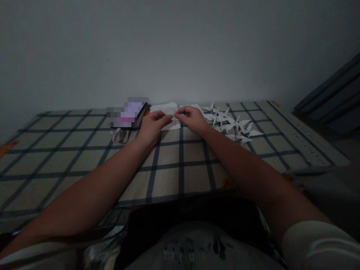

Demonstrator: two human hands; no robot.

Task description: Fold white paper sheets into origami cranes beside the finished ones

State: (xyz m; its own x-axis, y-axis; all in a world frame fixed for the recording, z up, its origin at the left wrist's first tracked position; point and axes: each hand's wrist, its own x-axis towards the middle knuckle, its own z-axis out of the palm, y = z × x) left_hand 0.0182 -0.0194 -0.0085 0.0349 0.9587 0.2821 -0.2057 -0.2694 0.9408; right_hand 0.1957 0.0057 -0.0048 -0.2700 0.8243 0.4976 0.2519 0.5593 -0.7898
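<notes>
My left hand (153, 125) and my right hand (191, 118) meet far out on a checked cloth (84, 150). Both pinch a small piece of white paper (174, 119) between their fingertips. The fingers of each hand are curled together. Under and behind the hands lie white paper sheets (165, 108). Right of my right hand sits a cluster of several white folded paper cranes (233, 125).
A blurred purple and dark box-like object (128, 113) stands left of my left hand, with a pale looped cord (120, 135) in front of it. A plain wall rises behind. Dark furniture (332, 101) stands at the right. The room is dim.
</notes>
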